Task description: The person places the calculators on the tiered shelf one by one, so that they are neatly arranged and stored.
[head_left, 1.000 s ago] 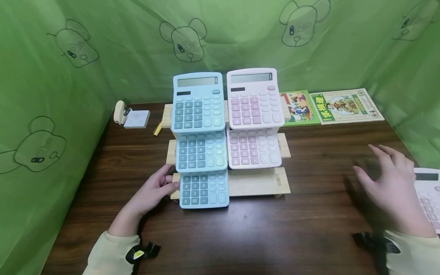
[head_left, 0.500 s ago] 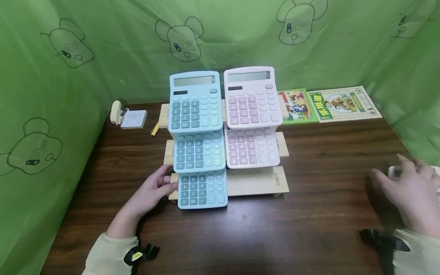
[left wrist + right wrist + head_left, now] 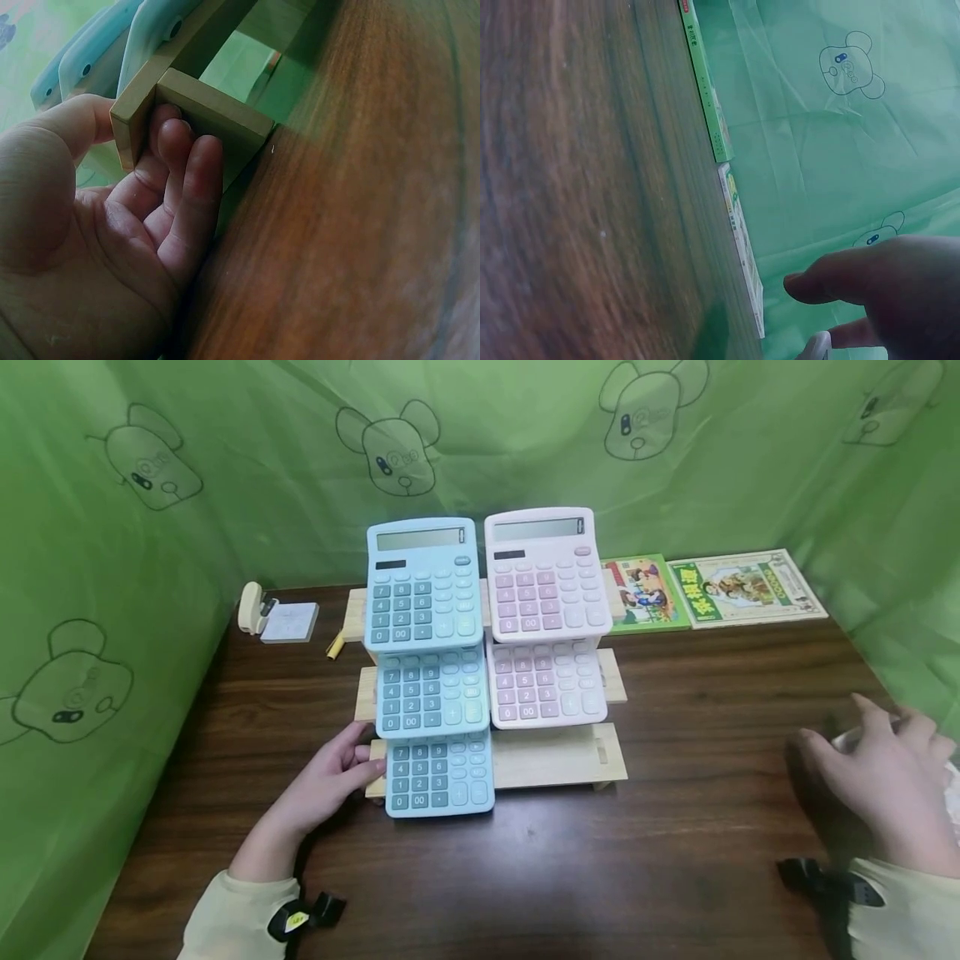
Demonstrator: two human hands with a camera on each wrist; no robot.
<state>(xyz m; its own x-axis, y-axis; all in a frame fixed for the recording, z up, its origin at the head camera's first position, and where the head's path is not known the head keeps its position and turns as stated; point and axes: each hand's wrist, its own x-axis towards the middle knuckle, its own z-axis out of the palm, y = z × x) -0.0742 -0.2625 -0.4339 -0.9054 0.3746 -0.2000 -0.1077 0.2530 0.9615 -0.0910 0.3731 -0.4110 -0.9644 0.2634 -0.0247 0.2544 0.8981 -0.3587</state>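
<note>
Three blue calculators (image 3: pixel 438 772) climb the left side of a stepped wooden stand (image 3: pixel 547 760). Two pink calculators (image 3: pixel 546 685) stand on its upper two tiers at the right; the lowest tier's right half is bare wood. My left hand (image 3: pixel 330 785) grips the left end of the lowest tier. The left wrist view shows its thumb against the board's edge and the fingers curled beneath, by the stand's leg (image 3: pixel 217 105). At the far right, my right hand (image 3: pixel 885 768) holds another pale pink calculator (image 3: pixel 846 741), mostly hidden beneath the hand.
A green picture book (image 3: pixel 645 593) and a white-bordered book (image 3: pixel 746 589) lie along the back right. At the back left are a white notepad (image 3: pixel 289 622), a cream-coloured stapler-like object (image 3: pixel 251 607) and a yellow pen (image 3: pixel 335 646). Green cloth (image 3: pixel 517 435) walls the table.
My right hand has moved right onto the pale calculator, which has shifted leftward from the frame's right edge. The left hand keeps its grip on the stand.
</note>
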